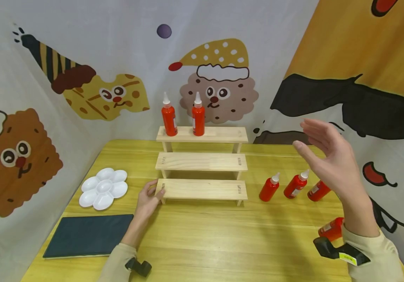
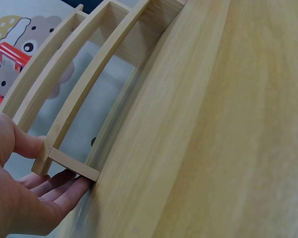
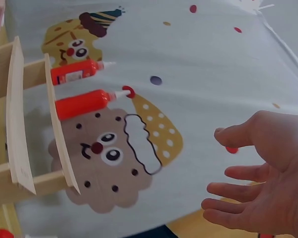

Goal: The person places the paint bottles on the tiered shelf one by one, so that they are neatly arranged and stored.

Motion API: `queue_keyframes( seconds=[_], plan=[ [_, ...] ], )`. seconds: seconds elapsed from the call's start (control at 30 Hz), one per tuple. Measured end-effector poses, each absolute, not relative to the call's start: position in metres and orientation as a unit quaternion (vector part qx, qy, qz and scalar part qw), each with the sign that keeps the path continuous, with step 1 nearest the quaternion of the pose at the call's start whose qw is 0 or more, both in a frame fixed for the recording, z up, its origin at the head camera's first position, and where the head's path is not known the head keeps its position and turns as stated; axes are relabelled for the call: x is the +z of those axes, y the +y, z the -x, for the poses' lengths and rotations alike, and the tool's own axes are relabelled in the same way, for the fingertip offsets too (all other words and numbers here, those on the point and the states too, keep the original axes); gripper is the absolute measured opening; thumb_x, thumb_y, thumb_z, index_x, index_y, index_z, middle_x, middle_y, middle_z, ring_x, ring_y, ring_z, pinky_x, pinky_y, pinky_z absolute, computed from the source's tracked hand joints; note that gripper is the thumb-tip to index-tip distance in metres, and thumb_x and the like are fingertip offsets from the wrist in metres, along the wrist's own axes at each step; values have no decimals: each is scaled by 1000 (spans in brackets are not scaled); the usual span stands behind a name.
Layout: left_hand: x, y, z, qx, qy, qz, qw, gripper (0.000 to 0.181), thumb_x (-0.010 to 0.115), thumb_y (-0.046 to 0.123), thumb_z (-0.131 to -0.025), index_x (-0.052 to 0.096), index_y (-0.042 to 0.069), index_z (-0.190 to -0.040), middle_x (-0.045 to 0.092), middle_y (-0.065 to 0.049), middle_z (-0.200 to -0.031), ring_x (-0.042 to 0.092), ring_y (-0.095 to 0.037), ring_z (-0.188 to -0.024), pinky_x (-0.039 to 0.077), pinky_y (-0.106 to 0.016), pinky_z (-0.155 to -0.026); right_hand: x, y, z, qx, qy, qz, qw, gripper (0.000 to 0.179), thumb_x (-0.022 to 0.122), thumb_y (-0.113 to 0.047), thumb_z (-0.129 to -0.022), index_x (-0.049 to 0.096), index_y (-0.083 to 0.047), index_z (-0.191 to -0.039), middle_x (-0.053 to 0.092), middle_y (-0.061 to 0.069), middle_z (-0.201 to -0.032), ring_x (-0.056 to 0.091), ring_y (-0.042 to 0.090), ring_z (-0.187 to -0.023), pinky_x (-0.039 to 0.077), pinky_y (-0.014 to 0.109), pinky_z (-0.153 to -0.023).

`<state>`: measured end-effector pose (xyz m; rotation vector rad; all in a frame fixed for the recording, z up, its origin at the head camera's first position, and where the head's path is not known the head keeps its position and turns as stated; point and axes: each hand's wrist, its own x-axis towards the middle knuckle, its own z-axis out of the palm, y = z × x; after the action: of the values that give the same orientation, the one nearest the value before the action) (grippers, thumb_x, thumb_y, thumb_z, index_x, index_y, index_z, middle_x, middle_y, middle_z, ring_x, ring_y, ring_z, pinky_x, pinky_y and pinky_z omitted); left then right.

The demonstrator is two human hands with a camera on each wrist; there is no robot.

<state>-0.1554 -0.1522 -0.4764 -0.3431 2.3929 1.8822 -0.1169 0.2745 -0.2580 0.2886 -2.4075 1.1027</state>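
Note:
My left hand [image 1: 148, 200] holds the left end of the lowest step of a three-tier wooden rack [image 1: 202, 189]. In the left wrist view its thumb [image 2: 27, 144] lies on the step while the other fingers reach round the end support. Two red squeeze bottles with white nozzles, one at the left end [image 1: 169, 119] and one beside it [image 1: 198, 117], stand upright on the top tier. My right hand [image 1: 332, 156] is raised in the air right of the rack, fingers apart from the thumb, holding nothing. The right wrist view shows that hand [image 3: 253, 183] empty too.
Several more red bottles stand on the table at right, among them one nearest the rack [image 1: 269, 188], one beside it [image 1: 296, 185] and one by the right wrist [image 1: 331, 229]. A white flower-shaped palette [image 1: 104, 188] and a dark flat board [image 1: 88, 235] lie at left.

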Motion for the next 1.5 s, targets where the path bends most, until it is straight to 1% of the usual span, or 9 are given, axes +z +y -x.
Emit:
queue_keyframes(
  seconds=[0.17, 0.3, 0.57, 0.77, 0.97, 1.03, 1.23, 1.4, 1.5],
  plan=[
    [-477, -152, 156, 615, 779, 116, 36, 55, 63, 16, -101, 43, 6, -151, 50, -30, -148, 57, -44, -129, 54, -37, -95, -265, 293, 102, 403, -876, -70, 256, 60, 72, -9, -94, 49, -17, -149, 57, 2, -145, 52, -4, -127, 36, 2, -101],
    [-478, -152, 157, 613, 780, 118, 37, 54, 63, 17, -101, 43, 7, -151, 50, -29, -148, 57, -44, -129, 54, -37, -95, -273, 305, 90, 396, -880, -34, 261, 59, 70, -12, -96, 47, -21, -150, 56, -4, -147, 50, -5, -129, 34, 0, -101],
    [-477, -151, 156, 614, 779, 120, 37, 54, 63, 16, -101, 44, 6, -150, 51, -29, -148, 57, -43, -129, 54, -35, -93, -294, 325, 74, 395, -882, 24, 254, 59, 69, -15, -97, 46, -20, -151, 55, -5, -147, 49, -10, -124, 33, -2, -99],
    [-476, -150, 155, 614, 780, 117, 35, 54, 62, 17, -101, 43, 5, -151, 50, -30, -148, 57, -43, -128, 55, -37, -94, -312, 341, 64, 394, -888, 79, 223, 60, 65, -23, -100, 40, -24, -154, 51, -4, -152, 47, -8, -128, 31, -3, -99],
    [-476, -150, 155, 613, 781, 116, 35, 55, 63, 18, -101, 42, 5, -151, 49, -30, -149, 57, -44, -129, 55, -37, -93, -332, 356, 58, 405, -884, 101, 210, 58, 67, -23, -99, 43, -21, -152, 55, -11, -144, 47, -16, -115, 34, -4, -94],
    [-476, -150, 154, 614, 780, 117, 34, 55, 63, 18, -101, 42, 6, -151, 49, -30, -149, 57, -44, -129, 54, -37, -94, -340, 360, 57, 402, -886, 107, 206, 58, 66, -23, -99, 43, -20, -152, 55, -8, -145, 46, -17, -113, 35, -4, -93],
    [-477, -151, 153, 614, 779, 120, 33, 55, 63, 17, -101, 43, 5, -151, 48, -30, -149, 57, -44, -129, 55, -36, -92, -365, 366, 50, 395, -891, 138, 176, 61, 64, -28, -101, 39, -20, -155, 51, 3, -151, 44, -16, -117, 33, -5, -92],
    [-477, -151, 154, 615, 778, 121, 34, 55, 63, 16, -101, 43, 6, -151, 48, -30, -150, 57, -44, -128, 55, -35, -90, -381, 372, 44, 398, -886, 188, 146, 64, 62, -35, -101, 35, -21, -158, 44, 6, -159, 44, -6, -133, 30, -6, -94],
    [-477, -151, 154, 619, 776, 120, 34, 55, 62, 15, -101, 43, 6, -151, 48, -30, -150, 57, -44, -128, 56, -36, -89, -392, 378, 42, 391, -886, 215, 126, 68, 61, -41, -101, 33, -19, -159, 42, 10, -161, 45, -5, -131, 29, -5, -91]
  ],
)
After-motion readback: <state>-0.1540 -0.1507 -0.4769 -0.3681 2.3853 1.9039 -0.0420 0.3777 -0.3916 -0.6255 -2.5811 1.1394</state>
